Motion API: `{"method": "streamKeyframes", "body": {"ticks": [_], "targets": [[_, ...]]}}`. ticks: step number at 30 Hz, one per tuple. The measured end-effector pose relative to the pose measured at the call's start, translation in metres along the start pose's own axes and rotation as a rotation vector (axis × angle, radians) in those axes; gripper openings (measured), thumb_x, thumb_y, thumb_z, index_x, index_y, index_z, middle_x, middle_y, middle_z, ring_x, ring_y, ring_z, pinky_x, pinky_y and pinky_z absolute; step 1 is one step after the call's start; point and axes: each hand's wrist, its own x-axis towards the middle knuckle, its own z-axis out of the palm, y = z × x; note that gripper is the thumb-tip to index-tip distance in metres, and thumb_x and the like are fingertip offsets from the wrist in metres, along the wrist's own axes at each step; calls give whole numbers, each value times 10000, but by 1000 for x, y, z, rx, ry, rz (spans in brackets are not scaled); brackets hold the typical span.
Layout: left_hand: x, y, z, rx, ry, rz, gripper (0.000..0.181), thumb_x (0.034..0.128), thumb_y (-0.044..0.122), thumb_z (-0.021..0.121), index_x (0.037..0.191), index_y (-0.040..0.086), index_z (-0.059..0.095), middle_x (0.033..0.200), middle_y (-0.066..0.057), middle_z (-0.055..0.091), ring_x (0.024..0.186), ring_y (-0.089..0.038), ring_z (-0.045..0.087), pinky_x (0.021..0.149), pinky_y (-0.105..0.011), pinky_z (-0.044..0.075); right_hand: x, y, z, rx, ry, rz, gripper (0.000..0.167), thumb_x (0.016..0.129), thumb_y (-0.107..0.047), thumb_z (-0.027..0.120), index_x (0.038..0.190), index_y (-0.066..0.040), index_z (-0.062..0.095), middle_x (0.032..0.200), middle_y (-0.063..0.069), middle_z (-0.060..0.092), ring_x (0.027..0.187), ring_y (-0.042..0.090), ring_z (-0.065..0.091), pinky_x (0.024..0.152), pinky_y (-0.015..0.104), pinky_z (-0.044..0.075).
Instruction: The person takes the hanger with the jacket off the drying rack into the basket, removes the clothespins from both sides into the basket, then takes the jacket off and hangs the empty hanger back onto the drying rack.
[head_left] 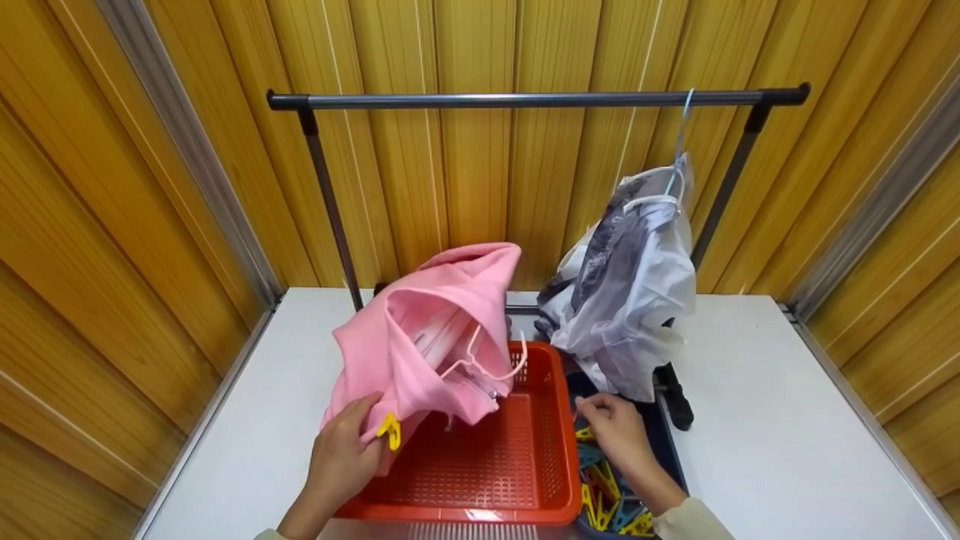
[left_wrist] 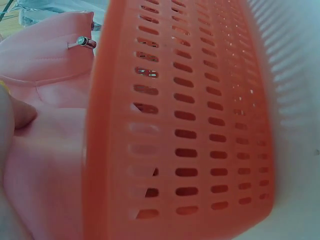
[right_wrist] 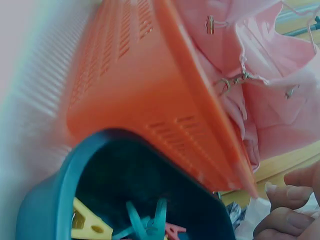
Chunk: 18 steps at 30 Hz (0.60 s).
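A pink hooded garment with a pink hanger in its neck opening lies over the left part of a red basket. My left hand grips the garment's near edge, beside a yellow clothespin. In the left wrist view, fingers press into the pink cloth. My right hand is over a dark blue bin of clothespins, its fingers bent and fingertips close together. Whether they pinch something small is unclear. The right wrist view shows its curled fingers at the edge.
A dark rack with a horizontal bar stands behind the basket. White and grey clothing hangs at its right on a light blue hanger. Yellow, teal and red clothespins lie in the bin. Wood-patterned walls surround the white table.
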Motion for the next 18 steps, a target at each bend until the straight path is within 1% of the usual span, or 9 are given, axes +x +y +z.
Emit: {"method": "streamKeyframes", "body": {"ticks": [3,5,10,12,15,18], "targets": [[2,1,0,4,26,2,432,749,17,718,1175,49,655,1096,-93,702,998,-290,679,851,-492,546,-1,-4,3,21,2,0,251,928,-248,634,848,-13,672,586,-28,546,550,102,467,545,236,390],[3,3,-1,9,36,-1,428,752,29,725,1174,49,655,1086,-91,703,986,-286,681,844,-488,549,-2,-7,5,36,-2,-4,246,928,-236,635,834,-10,664,596,-19,560,547,94,474,534,237,394],[6,11,-2,12,28,-39,434,765,64,735,1190,54,644,1103,-103,696,988,-302,672,859,-507,544,-3,-12,11,95,-24,-25,241,922,-211,646,819,7,653,632,6,582,583,111,528,549,231,440],[8,13,-2,12,28,-51,435,769,75,738,1193,54,642,1111,-107,694,992,-307,671,865,-510,542,-4,-14,12,106,-34,-30,239,922,-215,647,827,4,656,620,8,559,568,108,502,546,229,434],[9,16,-2,8,37,-62,432,772,76,733,1193,47,641,1113,-111,693,995,-309,670,865,-507,542,-5,-16,15,118,-49,-36,235,928,-217,640,839,-1,660,630,15,564,565,103,479,558,234,432],[11,18,-1,-4,45,-72,427,777,65,720,1196,40,640,1115,-114,692,1001,-310,668,866,-503,539,-7,-19,18,140,-67,-21,231,936,-220,629,844,-9,654,630,10,548,572,100,459,563,237,421]]}}
